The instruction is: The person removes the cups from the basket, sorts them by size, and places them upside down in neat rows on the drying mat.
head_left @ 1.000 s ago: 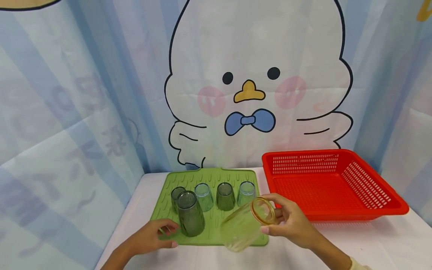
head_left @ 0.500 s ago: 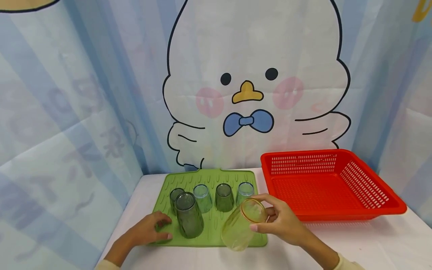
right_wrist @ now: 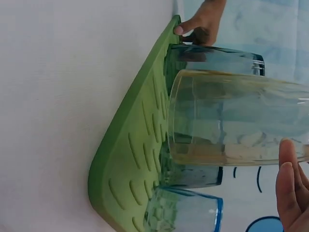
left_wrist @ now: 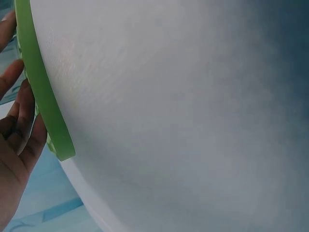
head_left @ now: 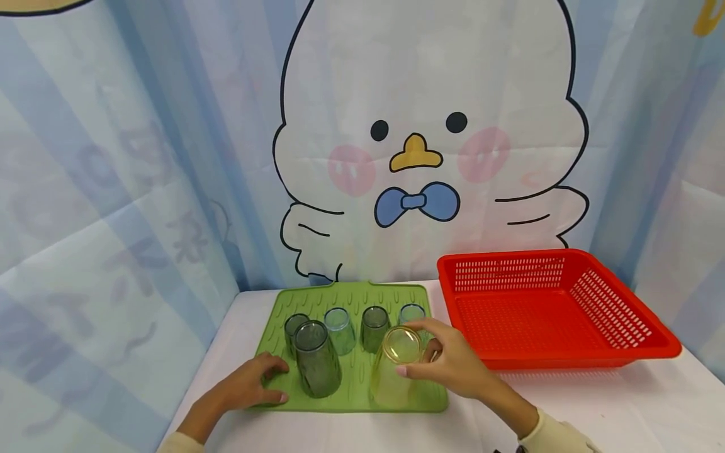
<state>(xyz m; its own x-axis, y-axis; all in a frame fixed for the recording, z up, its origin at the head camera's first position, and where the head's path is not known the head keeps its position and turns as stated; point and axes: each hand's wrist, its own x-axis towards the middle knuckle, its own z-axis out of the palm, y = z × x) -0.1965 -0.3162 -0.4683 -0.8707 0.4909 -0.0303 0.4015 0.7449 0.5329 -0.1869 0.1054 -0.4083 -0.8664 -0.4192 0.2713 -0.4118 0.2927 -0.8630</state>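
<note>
In the head view my right hand (head_left: 455, 362) grips a tall pale-amber drinking glass (head_left: 391, 384) by its upper end, thumb in front and fingers behind. The glass is upside down and nearly upright, over the front right of a green draining mat (head_left: 354, 294). The right wrist view shows the glass's rim end (right_wrist: 178, 121) close over the mat. My left hand (head_left: 249, 384) rests at the mat's front left corner, fingers relaxed, beside a tall smoky-grey glass (head_left: 318, 371) standing inverted. In the left wrist view its fingers (left_wrist: 34, 140) touch the mat's edge (left_wrist: 46, 96).
Behind stand several short inverted glasses: a grey one (head_left: 294, 324) partly hidden at left, a bluish one (head_left: 341, 336), another grey one (head_left: 374, 333) and a blue-rimmed one (head_left: 412, 313) partly hidden by my right hand. A red basket (head_left: 527, 362) sits at right on the white table.
The amber glass, tilted a second ago, has moved left and turned nearly upright over the mat in my right hand. My left hand has drawn slightly left from the tall grey glass onto the mat's corner.
</note>
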